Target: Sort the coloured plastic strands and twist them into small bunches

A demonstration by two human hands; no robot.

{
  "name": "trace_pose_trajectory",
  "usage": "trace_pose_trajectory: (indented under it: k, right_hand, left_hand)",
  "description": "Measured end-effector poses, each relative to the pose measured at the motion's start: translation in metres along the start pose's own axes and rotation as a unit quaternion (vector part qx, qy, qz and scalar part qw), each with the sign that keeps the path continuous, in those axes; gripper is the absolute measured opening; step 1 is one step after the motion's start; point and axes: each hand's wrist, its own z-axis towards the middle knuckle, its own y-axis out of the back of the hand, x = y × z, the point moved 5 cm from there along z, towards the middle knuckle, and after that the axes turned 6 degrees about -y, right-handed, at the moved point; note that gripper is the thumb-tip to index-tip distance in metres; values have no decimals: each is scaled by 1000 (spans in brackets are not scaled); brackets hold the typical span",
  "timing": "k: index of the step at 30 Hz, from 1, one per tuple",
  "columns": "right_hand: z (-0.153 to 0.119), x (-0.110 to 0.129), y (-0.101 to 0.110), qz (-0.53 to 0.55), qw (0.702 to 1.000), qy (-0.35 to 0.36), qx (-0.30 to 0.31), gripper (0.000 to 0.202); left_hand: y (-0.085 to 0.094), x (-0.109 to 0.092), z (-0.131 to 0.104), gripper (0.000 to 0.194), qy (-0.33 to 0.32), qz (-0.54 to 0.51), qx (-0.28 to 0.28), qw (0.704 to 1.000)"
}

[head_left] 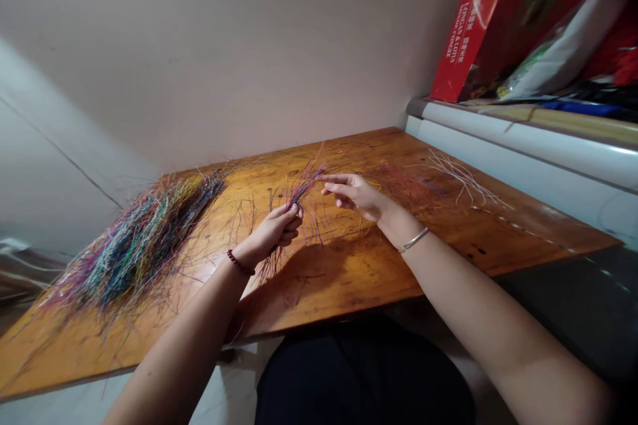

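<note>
My left hand (282,226) is closed around a small bundle of thin coloured strands (305,187), mostly purple, red and blue, perhaps fine wire. Their tips fan out up and to the right, and the lower ends hang below the fist. Beside those tips, my right hand (351,194) has its index finger stretched towards them and the other fingers loosely bent apart. No strand shows clearly in its grasp. Both hands are above the wooden table (349,272). A few loose strands lie on the wood beneath them.
A big heap of multicoloured strands (144,239) covers the table's left side. To the right lie a thin reddish pile (406,182) and some white strands (466,179). A red carton (473,26) stands on a ledge at upper right, near a white bag (563,53). A wall (279,46) rises behind.
</note>
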Motion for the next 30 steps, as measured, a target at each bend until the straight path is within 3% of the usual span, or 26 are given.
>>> trace_pose_trajectory:
  k: [16, 21, 26, 30]
  right_hand:
    - [5, -3, 5, 48, 994, 22, -101, 30]
    - [5, 3, 9, -8, 983, 78, -166, 37]
    - [2, 12, 23, -27, 952, 162, -257, 37]
    - [-2, 15, 34, -27, 928, 172, -328, 38]
  left_hand:
    - [-7, 5, 0, 25, 23, 10, 34, 999]
    - [-5, 5, 0, 26, 22, -3, 31, 999]
    - [-1, 5, 1, 26, 22, -28, 23, 999]
    - [1, 7, 1, 27, 24, -29, 18, 999]
